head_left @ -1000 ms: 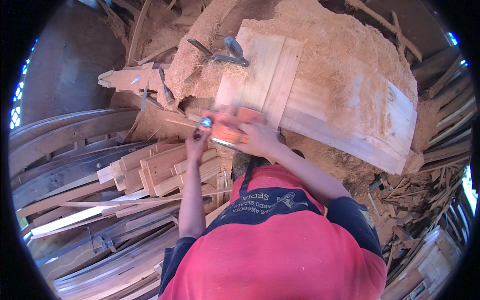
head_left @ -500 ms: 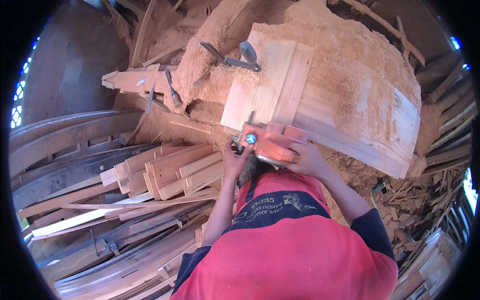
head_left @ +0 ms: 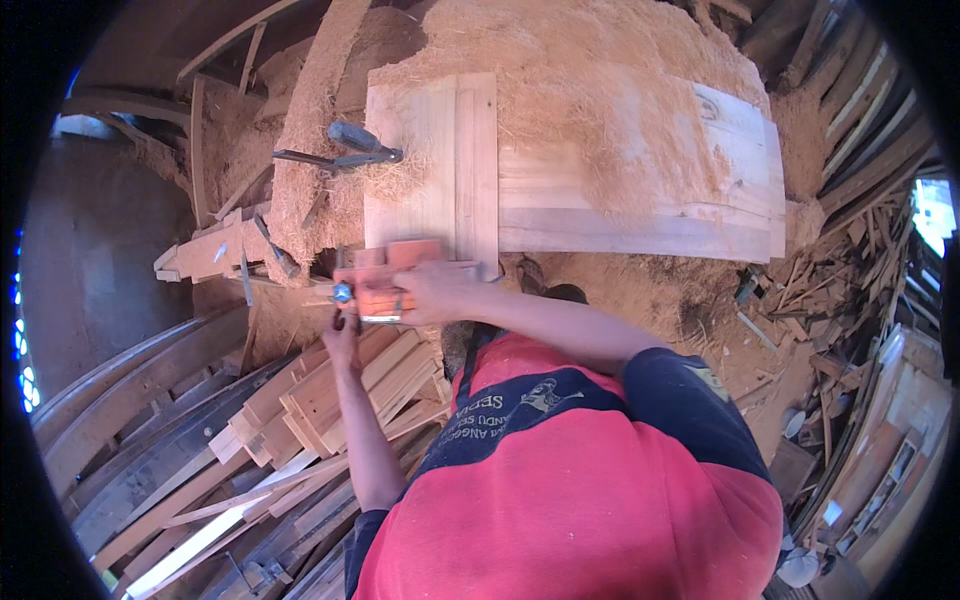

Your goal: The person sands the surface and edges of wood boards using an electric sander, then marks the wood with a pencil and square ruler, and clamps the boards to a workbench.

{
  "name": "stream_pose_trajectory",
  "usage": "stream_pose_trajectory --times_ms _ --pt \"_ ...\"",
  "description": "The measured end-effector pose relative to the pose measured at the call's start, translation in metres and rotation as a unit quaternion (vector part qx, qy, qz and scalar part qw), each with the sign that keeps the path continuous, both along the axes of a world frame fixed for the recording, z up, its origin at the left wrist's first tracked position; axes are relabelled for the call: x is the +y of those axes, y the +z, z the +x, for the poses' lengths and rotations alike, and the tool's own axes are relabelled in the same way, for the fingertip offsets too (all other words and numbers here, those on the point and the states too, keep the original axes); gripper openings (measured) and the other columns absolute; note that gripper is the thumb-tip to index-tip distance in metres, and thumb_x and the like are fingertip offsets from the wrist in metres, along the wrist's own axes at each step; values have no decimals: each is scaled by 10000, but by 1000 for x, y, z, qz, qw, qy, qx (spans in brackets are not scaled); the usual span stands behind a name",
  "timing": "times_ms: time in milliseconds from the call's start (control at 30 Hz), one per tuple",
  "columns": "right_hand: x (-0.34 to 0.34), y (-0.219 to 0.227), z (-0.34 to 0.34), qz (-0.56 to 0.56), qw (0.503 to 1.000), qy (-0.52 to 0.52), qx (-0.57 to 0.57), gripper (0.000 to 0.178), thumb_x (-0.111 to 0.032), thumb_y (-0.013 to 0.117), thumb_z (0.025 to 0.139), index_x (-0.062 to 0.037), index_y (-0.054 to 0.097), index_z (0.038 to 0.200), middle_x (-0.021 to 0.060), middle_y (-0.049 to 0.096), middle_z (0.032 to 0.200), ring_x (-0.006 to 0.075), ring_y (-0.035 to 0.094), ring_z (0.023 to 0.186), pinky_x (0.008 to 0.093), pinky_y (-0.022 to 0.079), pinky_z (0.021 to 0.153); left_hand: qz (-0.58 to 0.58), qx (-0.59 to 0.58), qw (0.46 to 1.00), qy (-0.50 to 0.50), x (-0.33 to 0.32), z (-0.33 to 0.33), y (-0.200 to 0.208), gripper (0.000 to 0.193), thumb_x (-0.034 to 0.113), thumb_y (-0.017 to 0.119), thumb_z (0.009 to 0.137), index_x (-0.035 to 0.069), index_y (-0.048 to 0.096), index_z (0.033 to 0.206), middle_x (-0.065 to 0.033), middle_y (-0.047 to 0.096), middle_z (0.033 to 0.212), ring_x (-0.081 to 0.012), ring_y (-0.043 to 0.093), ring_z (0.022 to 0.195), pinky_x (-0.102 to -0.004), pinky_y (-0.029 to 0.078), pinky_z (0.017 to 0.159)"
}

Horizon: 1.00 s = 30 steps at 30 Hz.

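Observation:
An orange electric planer (head_left: 372,283) with a blue-centred knob lies over the near left edge of the pale boards (head_left: 428,170). My right hand (head_left: 440,292) is wrapped round its handle from the right, the forearm stretched across my body. At the knob end, the fingers of my left hand (head_left: 343,340) are closed on the planer's near side; their tips are partly hidden. The planer's sole is out of sight. Beyond it, a bar clamp (head_left: 365,155) with a dark handle rests at the boards' left edge amid shavings.
Wood shavings (head_left: 590,90) cover much of the wider panel (head_left: 640,235) to the right. Stacked timber pieces (head_left: 335,390) lie close by my left forearm. Long curved planks (head_left: 130,370) fill the left side. Offcuts (head_left: 800,330) litter the floor at right.
Both hands and the planer have moved left along the boards' near edge. The view has turned, so the boards appear straighter and further left. My right arm now reaches across my body.

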State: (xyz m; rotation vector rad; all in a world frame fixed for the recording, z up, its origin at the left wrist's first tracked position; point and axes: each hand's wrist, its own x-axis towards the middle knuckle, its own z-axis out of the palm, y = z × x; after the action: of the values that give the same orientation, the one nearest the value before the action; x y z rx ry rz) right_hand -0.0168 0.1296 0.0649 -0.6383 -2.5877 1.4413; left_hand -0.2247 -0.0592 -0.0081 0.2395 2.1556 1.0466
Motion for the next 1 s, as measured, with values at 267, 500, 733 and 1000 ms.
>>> stream_pose_trajectory --times_ms 267,500,733,1000 --pt "26 8 191 55 992 -62 -93 397 -417 750 704 -89 661 908 159 679 942 368 668 907 498 540 772 -48 76 990 -111 43 167 6 884 495 874 725 -87 499 1275 -185 634 1097 -242 615 979 -364 509 861" --pt "23 8 153 27 997 -31 -60 366 -381 760 685 -87 666 883 158 677 830 371 678 797 509 529 720 -30 48 997 -54 29 138 -1 905 500 883 711 -90 503 1281 -195 644 1083 -260 629 974 -377 516 845" --pt "2 6 30 26 998 -6 -50 392 -388 722 740 -56 678 942 197 695 871 379 691 831 513 544 755 -12 72 997 22 -10 18 -26 754 421 884 756 -82 610 1246 -143 688 1082 -191 645 926 -325 521 818" --pt "4 6 8 -16 999 10 -31 386 -398 738 740 -60 657 907 173 689 921 384 680 889 505 543 771 27 2 999 42 6 11 0 701 364 838 830 -66 577 1319 -138 691 1101 -160 645 938 -280 523 813"
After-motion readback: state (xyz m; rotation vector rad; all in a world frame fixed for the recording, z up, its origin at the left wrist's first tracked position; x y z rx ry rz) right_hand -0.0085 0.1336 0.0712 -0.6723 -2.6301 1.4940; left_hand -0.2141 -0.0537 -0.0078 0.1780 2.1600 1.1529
